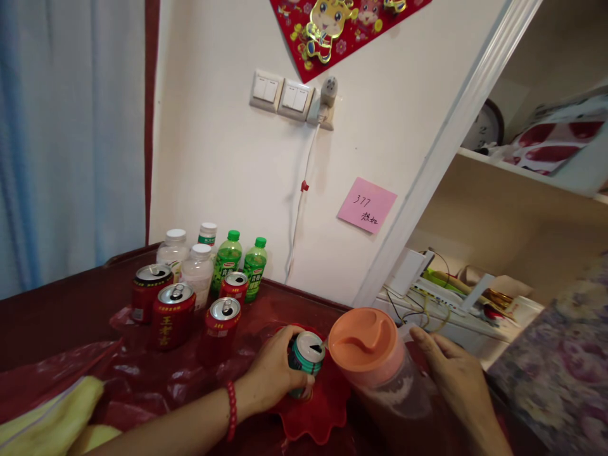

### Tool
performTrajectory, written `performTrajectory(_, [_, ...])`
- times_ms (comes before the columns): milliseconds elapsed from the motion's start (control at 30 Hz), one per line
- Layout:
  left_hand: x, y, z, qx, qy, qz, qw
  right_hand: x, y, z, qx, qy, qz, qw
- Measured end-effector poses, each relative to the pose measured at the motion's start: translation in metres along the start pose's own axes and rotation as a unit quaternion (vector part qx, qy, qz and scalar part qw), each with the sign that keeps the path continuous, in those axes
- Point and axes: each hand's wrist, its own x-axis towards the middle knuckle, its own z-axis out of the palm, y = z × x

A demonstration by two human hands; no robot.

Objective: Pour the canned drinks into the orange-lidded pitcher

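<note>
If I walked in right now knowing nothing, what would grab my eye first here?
Probably the pitcher with the orange lid at front centre, with the right hand against its side. Just left of it, the left hand grips an opened teal can standing on a red mat. Behind, a cluster of red cans and green bottles lines the wall, under a red paper decoration.

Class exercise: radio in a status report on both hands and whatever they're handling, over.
Left hand gripping opened green can on red mat. Right hand on pitcher with orange lid. Red cans stand behind, apart.
</note>
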Motion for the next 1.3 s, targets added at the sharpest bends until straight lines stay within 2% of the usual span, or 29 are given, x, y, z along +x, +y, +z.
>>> performTrajectory(633, [-0.0010,0.0005,0.0004,-0.013,-0.002,-0.006,1.000,-0.0019,-0.0025,-0.0007,0.007,-0.015,0.040,0.999])
performTrajectory(1300, [-0.0012,-0.0030,0.0009,-0.011,-0.006,-0.005,1.000,-0.0017,-0.0026,-0.0013,-0.014,-0.015,0.021,1.000])
